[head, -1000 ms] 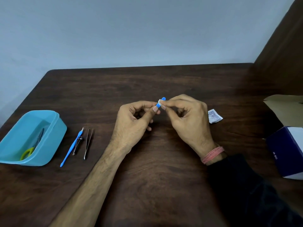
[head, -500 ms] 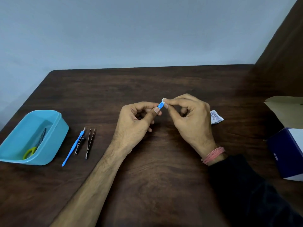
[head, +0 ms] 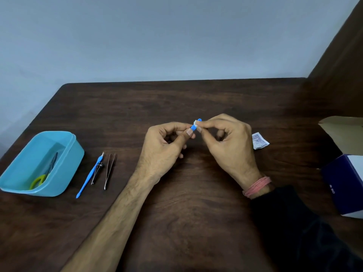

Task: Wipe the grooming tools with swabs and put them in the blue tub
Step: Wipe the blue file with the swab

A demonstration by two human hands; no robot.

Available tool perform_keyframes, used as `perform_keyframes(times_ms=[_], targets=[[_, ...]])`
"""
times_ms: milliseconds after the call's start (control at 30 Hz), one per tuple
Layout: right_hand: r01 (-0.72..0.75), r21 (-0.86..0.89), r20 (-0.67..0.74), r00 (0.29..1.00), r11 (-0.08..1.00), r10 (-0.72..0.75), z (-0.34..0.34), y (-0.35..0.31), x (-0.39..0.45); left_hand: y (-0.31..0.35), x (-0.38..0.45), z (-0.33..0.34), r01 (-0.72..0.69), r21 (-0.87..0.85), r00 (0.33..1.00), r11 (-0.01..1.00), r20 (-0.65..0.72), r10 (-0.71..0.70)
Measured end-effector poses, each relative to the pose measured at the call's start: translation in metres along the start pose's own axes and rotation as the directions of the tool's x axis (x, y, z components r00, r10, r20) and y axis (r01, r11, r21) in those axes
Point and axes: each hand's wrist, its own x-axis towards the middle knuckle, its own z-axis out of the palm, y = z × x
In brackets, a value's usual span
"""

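At the far left of the table (head: 196, 99) sits the blue tub (head: 70, 154), with scissors (head: 44, 173) lying inside, their yellow-green handles toward the near end. Just right of the tub three tools lie side by side on the wood: a blue pick (head: 90, 174), a clipper (head: 97, 172) touching or almost touching it, and tweezers (head: 109, 170) a little apart. At mid-table the left hand (head: 165, 146) is raised off the surface, its bare forearm running in from the lower left; the fingers are curled and the thumb and forefinger pinch a small blue tool (head: 194, 126), only the tip of which shows above the thumbnail. The right hand (head: 227, 140) comes from the lower right, with pink thread wound round the wrist (head: 257, 186) and a dark sleeve (head: 294, 222) behind it; its fingers are curled too, and thumb and forefinger pinch a white swab (head: 195, 122) against the tool's exposed tip. The swab is mostly hidden by the fingertips, so it seems folded around the tool, though that cannot be told for sure. The two hands meet at the tool, knuckles up. Just right of the right hand a torn white sachet (head: 259, 140) lies flat. At the right edge stand an open brown flap (head: 345, 132) and a dark blue box (head: 345, 185).
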Motion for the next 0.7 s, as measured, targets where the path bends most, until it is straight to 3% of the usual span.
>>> perform_keyframes(times_ms=[700], targets=[[0.04,-0.05,0.05,0.998,0.998,-0.038,0.0,-0.0059,-0.0026,0.0056,-0.0004,-0.0003,0.059,-0.031,0.997,0.998,0.056,-0.057]])
